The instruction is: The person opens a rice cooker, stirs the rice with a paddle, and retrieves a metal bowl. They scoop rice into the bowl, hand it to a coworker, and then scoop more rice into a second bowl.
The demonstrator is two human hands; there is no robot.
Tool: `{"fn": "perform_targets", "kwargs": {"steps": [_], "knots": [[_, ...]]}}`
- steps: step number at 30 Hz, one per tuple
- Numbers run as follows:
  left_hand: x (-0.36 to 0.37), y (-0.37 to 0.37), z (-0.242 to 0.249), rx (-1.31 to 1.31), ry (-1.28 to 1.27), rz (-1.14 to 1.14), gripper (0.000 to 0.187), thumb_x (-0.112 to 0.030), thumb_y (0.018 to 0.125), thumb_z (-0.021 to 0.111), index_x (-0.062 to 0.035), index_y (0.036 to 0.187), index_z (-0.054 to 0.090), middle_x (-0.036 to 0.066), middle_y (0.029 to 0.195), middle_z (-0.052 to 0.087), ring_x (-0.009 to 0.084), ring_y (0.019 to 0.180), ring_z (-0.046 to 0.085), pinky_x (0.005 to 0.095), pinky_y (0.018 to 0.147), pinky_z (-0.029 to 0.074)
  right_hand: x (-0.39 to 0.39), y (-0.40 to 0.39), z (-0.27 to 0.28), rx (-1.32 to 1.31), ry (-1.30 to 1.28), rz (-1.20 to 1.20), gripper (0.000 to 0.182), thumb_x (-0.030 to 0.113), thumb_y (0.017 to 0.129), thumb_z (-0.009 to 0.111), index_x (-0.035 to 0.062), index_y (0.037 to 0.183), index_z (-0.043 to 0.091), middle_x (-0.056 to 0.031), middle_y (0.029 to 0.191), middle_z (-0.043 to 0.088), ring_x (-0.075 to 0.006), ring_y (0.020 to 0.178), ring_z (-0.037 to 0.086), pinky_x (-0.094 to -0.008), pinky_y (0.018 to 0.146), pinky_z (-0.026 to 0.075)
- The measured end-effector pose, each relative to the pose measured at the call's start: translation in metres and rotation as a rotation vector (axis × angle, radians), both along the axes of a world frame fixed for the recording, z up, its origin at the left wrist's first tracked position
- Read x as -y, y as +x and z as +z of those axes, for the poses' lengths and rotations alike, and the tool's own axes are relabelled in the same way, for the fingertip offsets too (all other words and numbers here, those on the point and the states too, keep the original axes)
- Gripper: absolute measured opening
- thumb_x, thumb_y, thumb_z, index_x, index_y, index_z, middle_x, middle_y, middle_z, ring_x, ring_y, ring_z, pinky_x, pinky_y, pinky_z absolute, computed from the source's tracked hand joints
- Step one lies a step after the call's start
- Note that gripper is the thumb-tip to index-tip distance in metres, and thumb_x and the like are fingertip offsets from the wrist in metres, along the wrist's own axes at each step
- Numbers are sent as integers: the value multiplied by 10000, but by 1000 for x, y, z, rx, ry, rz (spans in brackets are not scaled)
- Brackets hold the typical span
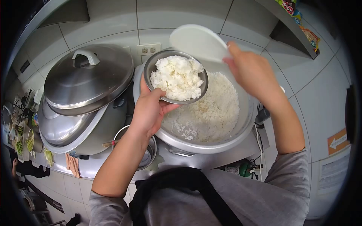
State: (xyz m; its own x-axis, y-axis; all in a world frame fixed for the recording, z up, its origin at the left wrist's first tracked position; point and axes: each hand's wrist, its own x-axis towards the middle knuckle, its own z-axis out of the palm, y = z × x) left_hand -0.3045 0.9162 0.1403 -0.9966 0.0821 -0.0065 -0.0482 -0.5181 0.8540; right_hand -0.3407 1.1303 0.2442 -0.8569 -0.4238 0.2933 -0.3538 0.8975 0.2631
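Observation:
My left hand [146, 111] grips a metal bowl [206, 81] from below, its thumb over the rim. White cooked rice [177, 77] is heaped in the bowl, which is tilted toward me. My right hand [253, 71] is closed around a wide white rice paddle [198, 40], raised behind and to the right of the bowl; its handle is hidden in my fingers. Below both hands stands a large metal rice pot [188, 147], with more cooked rice [215, 113] inside, piled higher toward the right and back.
To the left, a domed steel lid [86, 84] rests on another big pot [109, 130], beside a second lid [64, 126]. A small metal pot [152, 152] sits near the counter edge, by a pinkish cloth [72, 165]. A wall outlet [149, 49] is behind; a shelf [296, 32] overhangs at right.

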Motion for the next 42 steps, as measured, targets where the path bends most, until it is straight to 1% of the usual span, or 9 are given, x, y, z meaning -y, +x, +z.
{"fn": "perform_targets", "kwargs": {"steps": [2, 9, 13, 18, 23, 25, 32, 34, 42], "knots": [[-2, 1, -2, 7, 26, -10, 721, 11, 871, 363, -229, 1504, 114, 172, 1384, 410, 290, 1074, 622, 349, 788, 603, 7, 6, -24, 98, 56, -29, 260, 245, 968, 520, 41, 1130, 519, -149, 720, 661, -332, 642, 666, -465, 580, 521], [-7, 0, -5, 17, 96, -48, 732, 16, 870, 368, -236, 1503, 100, 187, 1387, 408, 307, 1090, 619, 371, 802, 612, -4, 5, 12, -64, -63, -11, 307, 280, 963, 525, 42, 1157, 521, -156, 725, 663, -345, 678, 665, -458, 618, 531], [-11, 3, 1, 35, 140, -54, 722, 21, 870, 373, -227, 1502, 126, 191, 1371, 434, 317, 1091, 620, 369, 783, 616, 13, -9, -26, 56, 57, -8, 305, 291, 964, 524, 56, 1158, 531, -171, 748, 664, -360, 702, 665, -471, 636, 525], [12, -1, -12, -43, 12, 71, 695, 32, 862, 376, -187, 1492, 181, 183, 1368, 443, 300, 1097, 621, 332, 744, 630, -39, -22, 30, -202, -68, -38, 292, 301, 967, 513, 93, 1164, 566, -133, 909, 699, -343, 857, 674, -452, 738, 526], [21, -1, -22, -100, -41, 150, 708, 36, 870, 377, -193, 1503, 158, 178, 1370, 440, 280, 1096, 619, 301, 724, 627, -88, -109, -63, 96, 433, -242, 266, 190, 923, 526, 105, 1166, 590, -95, 931, 719, -302, 868, 695, -404, 812, 533], [17, 0, -24, -155, -92, 158, 714, 28, 886, 377, -200, 1516, 131, 162, 1382, 431, 257, 1096, 615, 285, 717, 618, -87, -129, -103, -25, 541, -215, 233, 131, 909, 522, 95, 1121, 612, -87, 910, 727, -258, 869, 712, -404, 804, 543], [16, -2, -37, -177, -141, 270, 711, 27, 921, 386, -223, 1524, 106, 124, 1401, 411, 226, 1103, 604, 284, 755, 602, -72, -142, -141, 126, 432, -285, 264, 186, 889, 602, 79, 1130, 605, -93, 917, 724, -279, 882, 708, -387, 718, 564], [18, -3, -38, -199, -73, 267, 708, 30, 931, 392, -234, 1523, 105, 118, 1394, 414, 221, 1102, 602, 287, 760, 600, -69, -134, -144, 281, 296, -274, 390, 414, 879, 647, 98, 1103, 600, -131, 898, 708, -301, 819, 704, -414, 680, 557], [18, 1, -40, -193, -74, 297, 707, 17, 938, 412, -240, 1522, 108, 104, 1384, 426, 210, 1093, 603, 305, 753, 604, -79, -136, -132, 216, 386, -165, 326, 385, 877, 647, 107, 1046, 634, -100, 807, 696, -276, 802, 698, -405, 662, 546]]}}
